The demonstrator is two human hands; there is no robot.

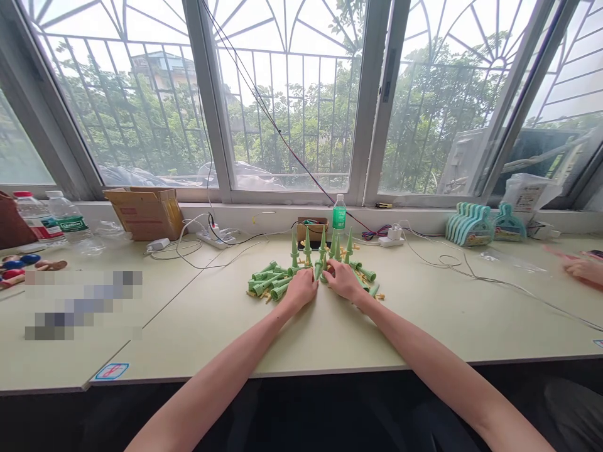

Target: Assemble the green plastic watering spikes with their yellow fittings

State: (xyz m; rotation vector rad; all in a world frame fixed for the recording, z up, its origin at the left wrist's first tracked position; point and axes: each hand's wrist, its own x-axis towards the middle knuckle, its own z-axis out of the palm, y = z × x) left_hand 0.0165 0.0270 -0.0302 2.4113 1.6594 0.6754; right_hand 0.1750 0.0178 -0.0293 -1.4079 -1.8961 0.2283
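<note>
My left hand (302,289) is closed around a green plastic watering spike (318,270), its pointed tip up and slightly tilted. Close beside it, my right hand (346,280) has its fingers bent in at the same spot, pinching at the green plastic there; its fingertips are partly hidden. Several green spikes (308,246) stand upright just beyond my hands. To the left lies a pile of loose green spike tubes (271,282), with small yellow valve pieces (267,295) among them. More green tubes (367,274) lie right of my right hand.
Behind the spikes stand a small cardboard box (320,225) and a green-labelled bottle (339,213). Power strip (217,235) and cables run along the window sill. Teal plastic items (471,225) stand at right. Another person's hand (586,270) is at the far right edge. A carton (144,213) stands left.
</note>
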